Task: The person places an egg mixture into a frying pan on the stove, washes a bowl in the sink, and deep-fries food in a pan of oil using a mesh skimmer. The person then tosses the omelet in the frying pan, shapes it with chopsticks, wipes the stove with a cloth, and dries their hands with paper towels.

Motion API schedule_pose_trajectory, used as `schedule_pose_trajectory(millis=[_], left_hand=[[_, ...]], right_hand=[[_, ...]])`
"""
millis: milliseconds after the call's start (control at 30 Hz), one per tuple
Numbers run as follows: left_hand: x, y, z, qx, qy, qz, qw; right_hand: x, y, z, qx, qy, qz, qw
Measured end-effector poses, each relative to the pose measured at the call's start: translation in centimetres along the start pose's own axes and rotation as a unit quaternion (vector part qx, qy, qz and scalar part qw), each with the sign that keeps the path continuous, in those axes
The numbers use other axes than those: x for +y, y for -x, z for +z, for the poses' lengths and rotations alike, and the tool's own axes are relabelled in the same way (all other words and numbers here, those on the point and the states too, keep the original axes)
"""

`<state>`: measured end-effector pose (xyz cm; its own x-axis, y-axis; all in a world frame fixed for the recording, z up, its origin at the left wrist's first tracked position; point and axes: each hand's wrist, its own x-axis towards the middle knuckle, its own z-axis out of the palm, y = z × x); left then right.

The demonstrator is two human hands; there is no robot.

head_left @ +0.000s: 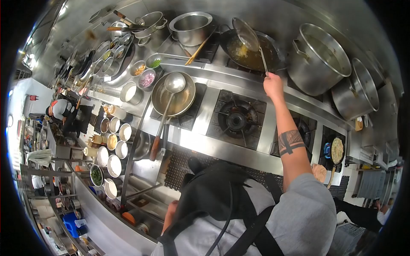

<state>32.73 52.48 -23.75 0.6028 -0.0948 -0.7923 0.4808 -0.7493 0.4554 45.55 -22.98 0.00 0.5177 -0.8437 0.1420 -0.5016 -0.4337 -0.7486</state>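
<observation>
My right hand (273, 86), arm stretched forward, is closed around the thin handle of a strainer (246, 35). Its round mesh bowl is tilted over a dark wok (277, 59) of brownish oil on the back burner. Yellow bits (240, 52) float in foam by the strainer's lower edge. My left hand (171, 208) is low beside my apron, near the counter edge, its fingers mostly hidden. In front of me, a steel pan (156, 100) sits on a burner with a long-handled ladle (174, 83) lying across it.
Two large stockpots (316, 68) (356, 96) stand right of the wok. A bare burner (236, 120) lies below it. At far right, a small pan (337, 150) sits over a blue flame. Left are bowls of chopped onion (147, 78) and several tubs (114, 165). Another person (60, 109) stoops far left.
</observation>
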Motion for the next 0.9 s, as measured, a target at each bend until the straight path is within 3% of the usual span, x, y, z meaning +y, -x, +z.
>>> schedule_pose_trajectory(millis=[100, 167, 267, 367, 467, 567, 667, 800, 867, 900], left_hand=[[-1.4, -1.8, -0.3, -0.031, -0.059, 0.022, 0.998], [-1.9, -2.1, -0.2, 0.006, -0.118, 0.022, 0.993], [-1.1, -1.5, -0.1, -0.023, -0.012, 0.008, 1.000], [-2.6, -3.4, -0.6, -0.021, -0.081, 0.062, 0.995], [-2.4, -2.8, -0.6, -0.023, -0.041, 0.069, 0.997], [0.1, -1.0, -0.5, -0.009, -0.051, 0.000, 0.999], [-4.8, -5.6, -0.7, -0.038, -0.174, 0.209, 0.961], [-3.5, -3.6, -0.3, -0.031, -0.101, 0.118, 0.987], [-1.3, -2.3, -0.5, -0.017, -0.065, 0.024, 0.997], [-1.9, -2.9, -0.7, -0.016, -0.066, 0.026, 0.997]], right_hand=[[-0.4, 0.0, -0.5, -0.026, 0.030, 0.017, 0.999], [-0.5, 0.3, -0.3, -0.030, 0.040, 0.024, 0.998], [0.1, 0.5, -0.2, 0.009, 0.048, -0.026, 0.998], [0.6, -0.2, 0.0, -0.008, 0.016, 0.005, 1.000], [-0.5, 0.7, -0.8, -0.002, 0.071, -0.046, 0.996], [-0.1, 0.8, -0.9, 0.005, 0.053, -0.021, 0.998], [1.1, -0.2, -0.4, -0.017, 0.030, 0.006, 0.999], [0.7, 0.4, -1.0, -0.017, 0.054, 0.001, 0.998], [1.0, 0.3, -1.2, -0.017, 0.048, 0.007, 0.999], [1.3, 0.1, -1.2, -0.017, 0.053, 0.007, 0.998]])
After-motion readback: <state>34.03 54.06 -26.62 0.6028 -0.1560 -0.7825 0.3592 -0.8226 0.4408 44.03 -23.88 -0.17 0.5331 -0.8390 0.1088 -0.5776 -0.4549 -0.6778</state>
